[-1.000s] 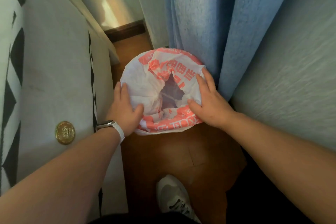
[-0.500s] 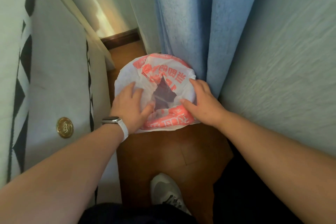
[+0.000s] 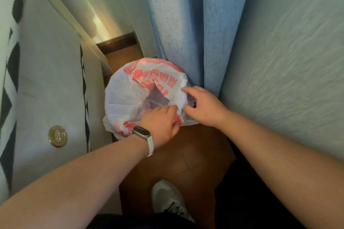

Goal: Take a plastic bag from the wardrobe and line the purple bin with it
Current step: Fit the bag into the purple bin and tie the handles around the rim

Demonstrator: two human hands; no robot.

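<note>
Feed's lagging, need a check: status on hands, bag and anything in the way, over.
Left hand grips plastic bag at near rim. Right hand pinches its right edge. Bag draped over bin mouth, bin itself hidden. Blue curtain crowds far side.

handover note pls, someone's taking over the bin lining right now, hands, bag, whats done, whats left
Left hand: grips the plastic bag at the near rim.
Right hand: pinches a fold of the bag at the right rim, by the blue curtain.
Purple bin: on the wood floor, covered by the bag, hardly visible itself.
Done: bag opened and draped over the bin's mouth.
Left: the near-right edge looks bunched; probably pull it down over the rim and push the bag inside.
</note>
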